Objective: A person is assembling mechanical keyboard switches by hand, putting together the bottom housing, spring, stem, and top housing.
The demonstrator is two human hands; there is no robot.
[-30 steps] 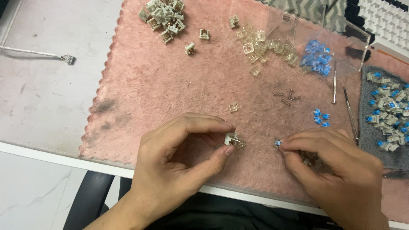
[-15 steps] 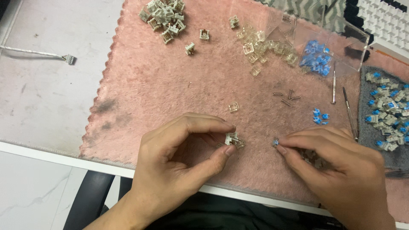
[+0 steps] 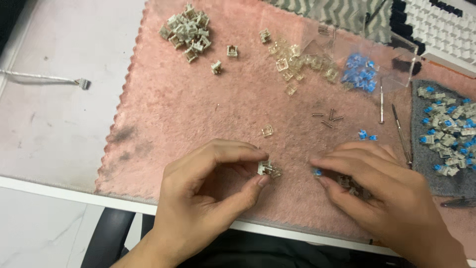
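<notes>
Head view: left hand (image 3: 208,198) pinches a grey switch housing (image 3: 265,167) near the pink mat's (image 3: 198,119) front edge; right hand (image 3: 382,198) pinches a small blue stem (image 3: 317,172) just beside it.

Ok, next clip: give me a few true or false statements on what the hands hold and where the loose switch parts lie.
1. The left hand pinches a grey switch housing between thumb and fingers. True.
2. The right hand holds a screwdriver. False: it pinches a small blue stem.
3. The pile of grey housings lies at the pink mat's far left. True.
4. The blue stems are heaped on the white keyboard. False: they lie by a clear plastic box on the mat.
5. Both hands rest flat on the mat. False: both are pinching parts.
</notes>
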